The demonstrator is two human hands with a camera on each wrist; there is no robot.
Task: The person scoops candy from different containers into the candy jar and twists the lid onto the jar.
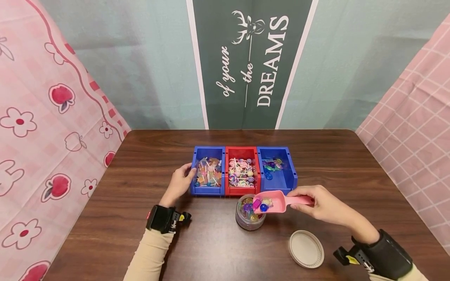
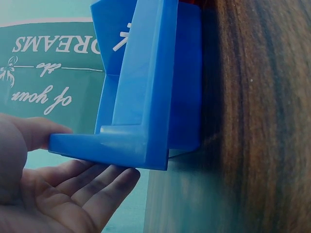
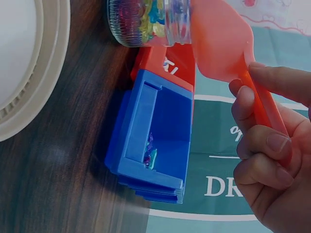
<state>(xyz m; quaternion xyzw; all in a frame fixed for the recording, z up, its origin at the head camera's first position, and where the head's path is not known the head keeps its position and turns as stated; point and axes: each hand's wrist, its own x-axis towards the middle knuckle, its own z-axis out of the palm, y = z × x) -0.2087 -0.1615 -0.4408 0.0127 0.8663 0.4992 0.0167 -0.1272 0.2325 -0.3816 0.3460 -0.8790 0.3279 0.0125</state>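
My right hand (image 1: 325, 205) grips the handle of a pink scoop (image 1: 277, 202), fingers curled round it in the right wrist view. Wrapped candies (image 1: 263, 205), purple, blue and pale, lie in the scoop, whose front edge is over the mouth of a clear jar (image 1: 250, 222) holding more candies. At the left blue bin (image 1: 207, 191), my left hand (image 1: 181, 181) pinches the side wall, thumb on one face and fingers on the other in the left wrist view. That bin holds lollipops and other sweets. The right blue bin (image 1: 281, 181) holds a few wrapped candies.
A red bin (image 1: 242, 191) full of lollipops stands between the two blue bins. The jar's pale round lid (image 1: 306, 249) lies on the brown wooden table (image 1: 211, 249), right of the jar. Curtains hang behind and at both sides.
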